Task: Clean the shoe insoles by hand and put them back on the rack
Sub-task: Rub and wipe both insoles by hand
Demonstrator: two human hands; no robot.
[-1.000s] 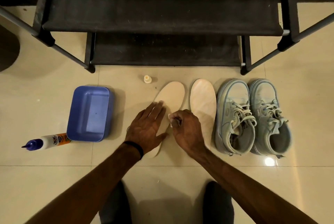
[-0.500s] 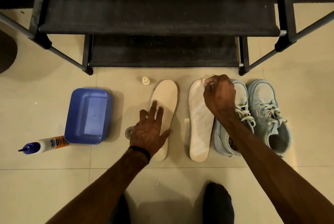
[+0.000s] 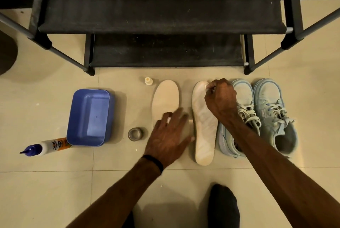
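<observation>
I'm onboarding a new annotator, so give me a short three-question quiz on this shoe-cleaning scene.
1. True or false: the blue tub sits on the rack.
2. Which hand is at the toe end of the right insole: A left hand, B right hand?
3. Fill in: the tape roll lies between the tub and the ____ insole.

Key: 1 false, it is on the floor; 2 B; 3 left.

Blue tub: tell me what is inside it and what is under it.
The blue tub looks empty, with only a tiny dark speck on its floor. Its near left corner sits over the end of the glue bottle, hiding that end. Whatever else lies beneath it is covered.
</observation>
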